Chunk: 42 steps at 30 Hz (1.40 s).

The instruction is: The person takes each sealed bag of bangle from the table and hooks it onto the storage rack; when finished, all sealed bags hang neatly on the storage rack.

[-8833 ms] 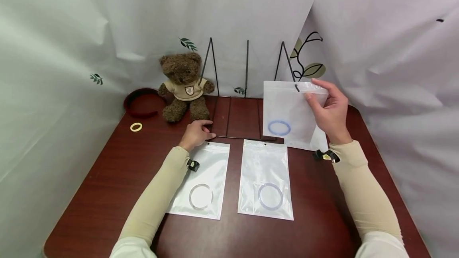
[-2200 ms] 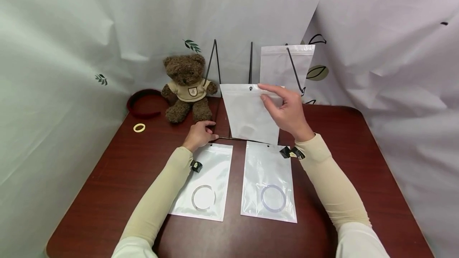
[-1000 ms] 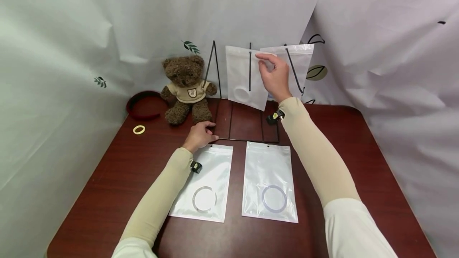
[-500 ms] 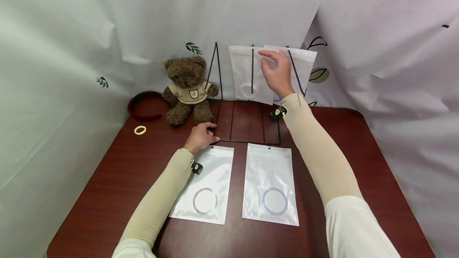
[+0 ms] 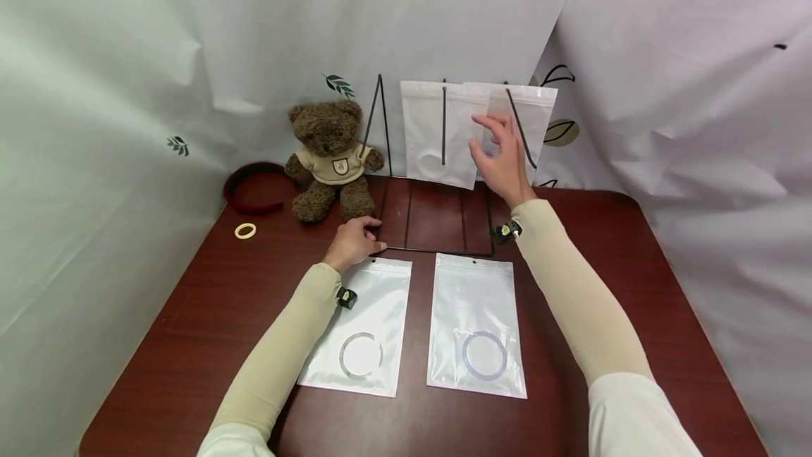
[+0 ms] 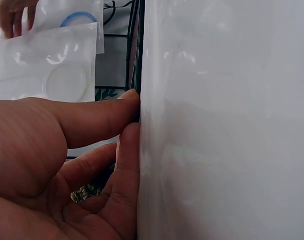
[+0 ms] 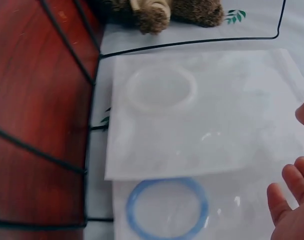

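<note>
My left hand (image 5: 354, 242) pinches the front left corner of a black wire display rack (image 5: 438, 250); in the left wrist view the thumb and fingers (image 6: 99, 117) meet at its dark wire. On the rack's middle hook hangs a white zip bag (image 5: 423, 118) with a pale bangle (image 7: 162, 87) inside. Behind it, on the right hook, another bag (image 5: 539, 108) holds a blue bangle (image 7: 167, 207). My right hand (image 5: 504, 161) is in front of the hung bags, thumb and fingers apart, holding nothing. The left hook (image 5: 370, 115) carries no bag.
Two more zip bags, one with a clear bangle (image 5: 361, 355) and one with a lilac bangle (image 5: 485, 356), lie flat on the table before the rack. A teddy bear (image 5: 330, 161), a dark red headband (image 5: 228, 185) and a yellow ring (image 5: 245, 231) stand or lie to the left.
The blue-bangle bag went onto the right hook, then the pale-bangle bag onto the middle one. My right hand has let go and drawn down and back; the left hand keeps its place.
</note>
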{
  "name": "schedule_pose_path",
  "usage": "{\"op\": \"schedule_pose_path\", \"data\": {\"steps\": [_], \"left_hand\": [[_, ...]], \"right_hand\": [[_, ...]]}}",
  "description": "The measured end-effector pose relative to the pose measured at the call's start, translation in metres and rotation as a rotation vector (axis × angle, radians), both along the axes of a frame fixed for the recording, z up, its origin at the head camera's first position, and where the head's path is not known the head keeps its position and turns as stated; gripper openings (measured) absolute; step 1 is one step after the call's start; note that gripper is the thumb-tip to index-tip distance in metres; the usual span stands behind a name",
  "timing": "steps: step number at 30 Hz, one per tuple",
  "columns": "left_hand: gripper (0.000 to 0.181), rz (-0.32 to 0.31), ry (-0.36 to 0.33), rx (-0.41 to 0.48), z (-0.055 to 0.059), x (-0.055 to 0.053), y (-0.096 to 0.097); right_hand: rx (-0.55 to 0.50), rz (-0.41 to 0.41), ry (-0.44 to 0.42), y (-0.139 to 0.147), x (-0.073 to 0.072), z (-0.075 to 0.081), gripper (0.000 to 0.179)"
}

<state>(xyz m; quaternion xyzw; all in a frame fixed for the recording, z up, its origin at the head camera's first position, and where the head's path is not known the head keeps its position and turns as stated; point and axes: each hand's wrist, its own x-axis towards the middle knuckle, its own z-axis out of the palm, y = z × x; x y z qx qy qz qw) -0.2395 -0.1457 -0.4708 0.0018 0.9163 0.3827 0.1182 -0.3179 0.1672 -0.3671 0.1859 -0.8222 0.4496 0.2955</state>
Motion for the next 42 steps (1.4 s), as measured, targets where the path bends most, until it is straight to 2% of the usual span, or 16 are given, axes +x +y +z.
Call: {"op": "schedule_pose_path", "data": {"steps": [8, 15, 20, 23, 29, 33, 42], "left_hand": [[0.053, -0.002, 0.002, 0.0, -0.001, 0.0, 0.0], [0.052, 0.007, 0.01, -0.005, 0.001, 0.0, -0.001], [0.052, -0.001, 0.01, -0.003, 0.0, -0.001, 0.0], [0.053, -0.002, 0.009, -0.001, -0.001, -0.002, 0.0], [0.053, 0.004, -0.007, -0.006, -0.001, -0.001, 0.0], [0.053, 0.003, -0.007, -0.004, 0.0, -0.001, 0.0], [0.053, 0.001, -0.009, -0.009, 0.0, -0.001, 0.0]], "right_hand": [[0.029, 0.053, -0.073, 0.026, 0.034, -0.025, 0.045], [0.119, 0.087, -0.154, 0.045, 0.055, -0.054, 0.048], [0.172, 0.102, -0.223, 0.053, 0.073, -0.065, 0.049], [0.198, 0.109, -0.282, 0.057, 0.083, -0.07, 0.05], [0.242, 0.185, -0.476, 0.067, 0.101, -0.083, 0.054], [0.344, 0.218, -0.553, 0.075, 0.113, -0.091, 0.059], [0.634, 0.276, -0.599, 0.086, 0.139, -0.099, 0.069]]}}
